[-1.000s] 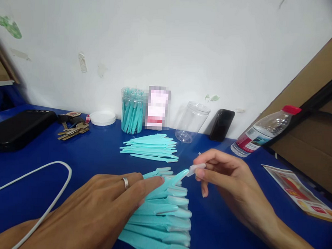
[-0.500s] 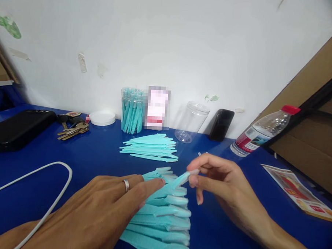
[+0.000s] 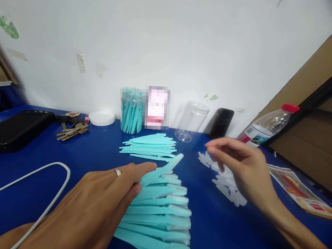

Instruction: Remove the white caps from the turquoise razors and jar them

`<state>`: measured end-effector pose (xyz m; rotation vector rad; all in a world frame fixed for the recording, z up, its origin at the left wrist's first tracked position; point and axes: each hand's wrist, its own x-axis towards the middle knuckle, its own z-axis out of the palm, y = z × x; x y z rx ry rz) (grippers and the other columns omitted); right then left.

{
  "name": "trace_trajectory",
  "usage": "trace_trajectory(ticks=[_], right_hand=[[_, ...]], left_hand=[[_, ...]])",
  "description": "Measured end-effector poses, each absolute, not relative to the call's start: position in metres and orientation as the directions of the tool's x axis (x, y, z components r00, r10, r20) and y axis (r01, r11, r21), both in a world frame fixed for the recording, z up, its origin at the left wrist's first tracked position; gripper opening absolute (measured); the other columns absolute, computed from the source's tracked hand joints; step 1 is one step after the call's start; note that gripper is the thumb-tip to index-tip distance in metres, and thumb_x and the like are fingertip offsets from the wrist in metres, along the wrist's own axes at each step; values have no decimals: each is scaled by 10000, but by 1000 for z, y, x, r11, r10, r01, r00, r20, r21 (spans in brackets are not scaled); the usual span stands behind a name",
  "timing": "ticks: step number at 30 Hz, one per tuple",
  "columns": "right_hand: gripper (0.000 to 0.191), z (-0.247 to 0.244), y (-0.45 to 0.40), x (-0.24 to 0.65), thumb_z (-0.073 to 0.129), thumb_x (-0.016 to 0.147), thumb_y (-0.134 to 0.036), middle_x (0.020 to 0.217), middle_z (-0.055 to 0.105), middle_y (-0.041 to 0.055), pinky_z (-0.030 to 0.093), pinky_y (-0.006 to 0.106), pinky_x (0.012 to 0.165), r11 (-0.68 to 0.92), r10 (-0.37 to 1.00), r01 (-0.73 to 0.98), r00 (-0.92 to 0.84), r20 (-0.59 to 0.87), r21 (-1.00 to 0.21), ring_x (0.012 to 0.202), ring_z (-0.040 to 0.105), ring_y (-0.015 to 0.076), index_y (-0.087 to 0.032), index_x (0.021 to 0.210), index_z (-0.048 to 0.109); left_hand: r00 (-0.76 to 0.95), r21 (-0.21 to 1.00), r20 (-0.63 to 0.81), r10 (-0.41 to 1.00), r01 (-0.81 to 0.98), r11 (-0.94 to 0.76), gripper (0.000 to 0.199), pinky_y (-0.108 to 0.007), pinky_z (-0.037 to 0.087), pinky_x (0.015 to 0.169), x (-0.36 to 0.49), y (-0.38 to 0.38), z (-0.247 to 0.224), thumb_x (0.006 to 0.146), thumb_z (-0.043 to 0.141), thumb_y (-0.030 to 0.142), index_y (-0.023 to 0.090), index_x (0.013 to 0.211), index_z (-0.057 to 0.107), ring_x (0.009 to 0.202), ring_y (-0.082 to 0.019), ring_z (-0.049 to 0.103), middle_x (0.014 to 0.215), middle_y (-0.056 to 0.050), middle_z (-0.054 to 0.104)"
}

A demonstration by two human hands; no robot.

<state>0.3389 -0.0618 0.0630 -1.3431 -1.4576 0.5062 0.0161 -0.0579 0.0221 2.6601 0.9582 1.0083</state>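
Note:
Turquoise eyebrow razors (image 3: 162,212) lie stacked in an overlapping row at the front middle, their whitish ends toward the right. My left hand (image 3: 108,195), with a ring on one finger, reaches over the handle side of this stack. Its fingers grip the topmost eyebrow razor (image 3: 173,164), whose tip points up and right. To the right, my right hand (image 3: 241,161) hovers over a pile of translucent blade caps (image 3: 225,186), hiding part of it. Its thumb and index finger are pinched together; what lies between them is too small to make out.
Behind lie loose turquoise razors (image 3: 148,145), a jar full of razors (image 3: 131,112), a tilted clear jar (image 3: 192,122) and a dark phone (image 3: 221,123). A bottle (image 3: 267,127) and leaflet (image 3: 300,189) are right; keys (image 3: 72,131), white lid (image 3: 101,118), black case (image 3: 19,129) and cable (image 3: 62,164) left.
My right hand has left the razor's tip and moved right and slightly up, uncovering the cap pile. My left hand has shifted slightly left and up, and the top razor's tip is higher.

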Motion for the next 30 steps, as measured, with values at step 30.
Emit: trace_trajectory(ticks=[30], right_hand=[[370,66,-80,303,838,884,-535,653,590,-28,494,204,447,24,969,205,-246,-28,-979,504,518,94,-179,834,752]], left_hand=[[597,281,528,604,548,-788,437,-262,620,744,18,-56,16,1162,396,289,384,1587,358,1059,-223,811,1294,-13,790]])
